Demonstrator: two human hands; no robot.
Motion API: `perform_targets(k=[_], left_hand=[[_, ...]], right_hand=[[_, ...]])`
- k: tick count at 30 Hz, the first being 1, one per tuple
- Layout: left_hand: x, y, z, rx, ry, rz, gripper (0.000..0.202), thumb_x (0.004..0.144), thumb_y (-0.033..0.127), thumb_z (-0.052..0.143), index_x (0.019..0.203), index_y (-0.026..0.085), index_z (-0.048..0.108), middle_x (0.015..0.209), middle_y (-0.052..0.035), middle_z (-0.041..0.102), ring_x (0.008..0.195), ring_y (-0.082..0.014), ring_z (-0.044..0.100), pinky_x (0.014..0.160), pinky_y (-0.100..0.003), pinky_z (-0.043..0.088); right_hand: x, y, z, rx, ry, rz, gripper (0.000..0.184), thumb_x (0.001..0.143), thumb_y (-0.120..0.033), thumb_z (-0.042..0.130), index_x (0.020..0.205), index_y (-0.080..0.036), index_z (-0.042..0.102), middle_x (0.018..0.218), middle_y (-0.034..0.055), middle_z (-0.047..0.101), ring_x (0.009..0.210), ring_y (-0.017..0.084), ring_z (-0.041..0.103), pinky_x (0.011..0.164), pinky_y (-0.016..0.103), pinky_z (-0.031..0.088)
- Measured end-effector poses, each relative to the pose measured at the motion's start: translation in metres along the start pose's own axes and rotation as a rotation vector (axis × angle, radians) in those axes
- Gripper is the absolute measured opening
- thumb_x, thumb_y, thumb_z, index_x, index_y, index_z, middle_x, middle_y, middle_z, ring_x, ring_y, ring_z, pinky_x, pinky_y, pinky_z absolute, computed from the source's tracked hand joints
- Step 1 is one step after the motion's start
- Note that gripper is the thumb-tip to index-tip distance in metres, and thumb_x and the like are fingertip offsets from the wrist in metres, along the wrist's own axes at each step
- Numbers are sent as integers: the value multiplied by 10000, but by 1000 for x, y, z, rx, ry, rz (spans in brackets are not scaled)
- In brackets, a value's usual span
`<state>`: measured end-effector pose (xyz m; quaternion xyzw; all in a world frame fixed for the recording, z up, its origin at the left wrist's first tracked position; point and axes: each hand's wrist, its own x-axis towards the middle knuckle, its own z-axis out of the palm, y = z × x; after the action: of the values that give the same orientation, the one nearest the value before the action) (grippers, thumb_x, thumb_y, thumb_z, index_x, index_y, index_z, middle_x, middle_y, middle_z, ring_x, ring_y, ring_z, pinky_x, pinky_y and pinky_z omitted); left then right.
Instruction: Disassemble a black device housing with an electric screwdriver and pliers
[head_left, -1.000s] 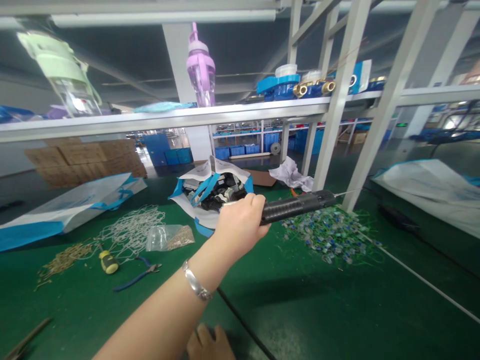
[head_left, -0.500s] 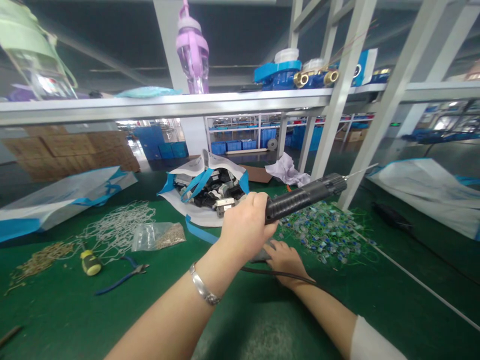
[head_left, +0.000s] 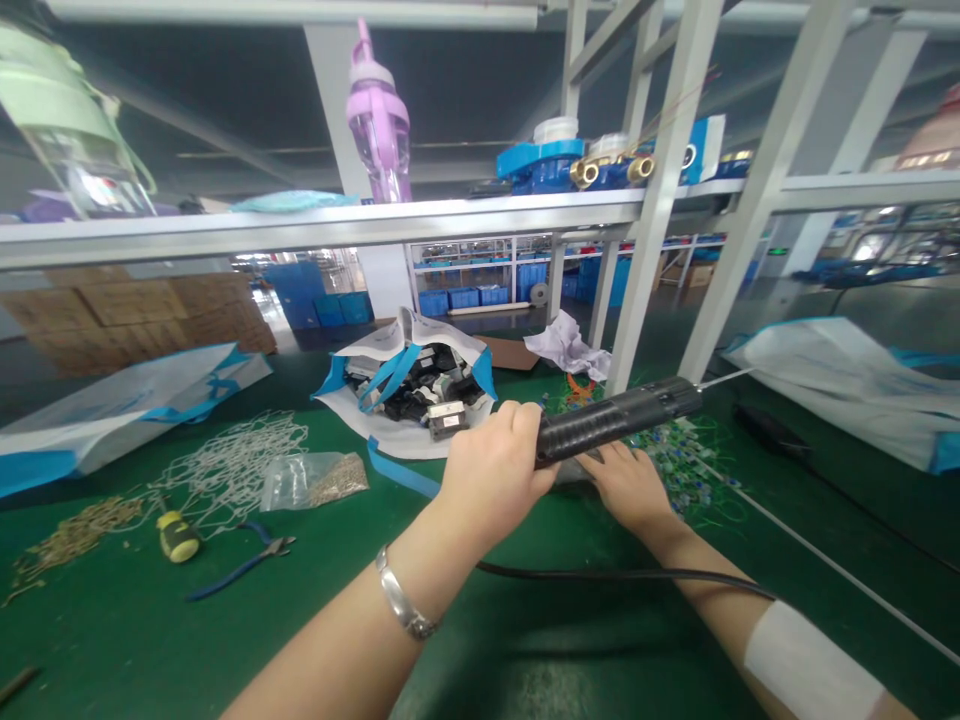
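Observation:
My left hand (head_left: 491, 460) is wrapped round a black electric screwdriver (head_left: 619, 420), its thin bit pointing to the right, its cable trailing below. Behind and under the tool, my right hand (head_left: 634, 485) has its fingers on a grey piece (head_left: 574, 470), mostly hidden, so I cannot tell its kind. Just right of that hand is a pile of small clear and blue pieces with green wires (head_left: 686, 465). Beyond my left hand, a white bag with blue trim (head_left: 405, 435) lies open, full of black and grey devices (head_left: 448, 420).
Left on the green table lie a yellow-black screwdriver (head_left: 178, 538), blue-handled cutters (head_left: 244, 568), a plastic bag of small parts (head_left: 315, 482) and white netting (head_left: 240, 460). A shelf (head_left: 450, 218) with bottles and blue meters (head_left: 544, 165) crosses above; metal posts (head_left: 652, 220) stand at right.
My right hand has moved right and away from me, with the grey piece shifting along. The electric screwdriver is slightly lower and further right, still in my left hand. The view has tilted up slightly.

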<state>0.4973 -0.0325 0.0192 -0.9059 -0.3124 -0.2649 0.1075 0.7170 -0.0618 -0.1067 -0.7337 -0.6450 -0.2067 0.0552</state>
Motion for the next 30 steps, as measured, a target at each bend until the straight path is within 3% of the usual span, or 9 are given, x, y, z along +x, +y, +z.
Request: perform_targets(k=[3, 6, 9, 13, 18, 23, 27, 30], left_hand=[[-1, 2, -1, -15, 12, -4, 256, 743, 351, 531, 924, 204, 425, 885, -4, 546, 723, -172, 559, 487, -256, 413], [-2, 3, 0, -30, 42, 16, 283, 731, 354, 551, 932, 204, 419, 887, -2, 550, 742, -179, 561, 496, -263, 416], [-4, 4, 2, -27, 63, 42, 285, 726, 341, 556, 931, 200, 419, 862, -4, 550, 743, -185, 562, 498, -268, 415], [-6, 3, 7, -30, 53, 44, 243, 728, 324, 550, 901, 201, 430, 839, -2, 553, 719, -185, 564, 480, -265, 403], [-10, 1, 15, -63, 11, -3, 238, 734, 330, 539, 911, 208, 439, 852, -5, 561, 729, -185, 572, 476, -253, 393], [-13, -1, 17, -108, -26, -38, 264, 743, 336, 525, 954, 206, 436, 928, -22, 565, 768, -184, 572, 522, -247, 414], [-15, 0, 16, -134, -30, -58, 274, 744, 346, 523, 961, 205, 435, 932, -23, 563, 778, -185, 572, 541, -246, 420], [-14, 2, 16, -149, -24, -57, 263, 746, 349, 521, 948, 201, 440, 927, -25, 563, 775, -185, 573, 547, -245, 420]], right_hand=[[-9, -6, -17, 17, 38, 69, 368, 800, -160, 438, 1163, -205, 475, 1190, 142, 447, 1059, 300, 384, 779, 400, 326], [-33, -30, -25, 60, 11, 51, 392, 754, -174, 511, 1137, -256, 493, 1180, 94, 475, 1041, 273, 416, 776, 374, 361], [-68, -61, -18, 122, -66, -77, 466, 710, -172, 557, 1127, -366, 477, 1189, 5, 493, 1043, 216, 441, 808, 332, 375], [-103, -78, 2, 232, -299, -256, 413, 715, -240, 567, 1090, -400, 501, 1155, 31, 534, 981, 271, 498, 716, 383, 415], [-92, -38, 12, 125, -217, -138, 456, 728, -123, 511, 1120, -356, 487, 1174, 5, 517, 1042, 196, 460, 797, 323, 378], [-67, 3, 13, -18, -172, -109, 414, 747, -36, 450, 1071, -277, 544, 1146, 96, 528, 1000, 252, 479, 742, 376, 364], [-68, 20, 0, -84, -116, -133, 464, 748, 11, 411, 1085, -281, 539, 1190, 97, 497, 1054, 270, 435, 789, 406, 327], [-75, 29, -17, -100, -78, -107, 452, 770, -34, 415, 1132, -288, 507, 1205, 88, 482, 1080, 261, 415, 804, 395, 335]])
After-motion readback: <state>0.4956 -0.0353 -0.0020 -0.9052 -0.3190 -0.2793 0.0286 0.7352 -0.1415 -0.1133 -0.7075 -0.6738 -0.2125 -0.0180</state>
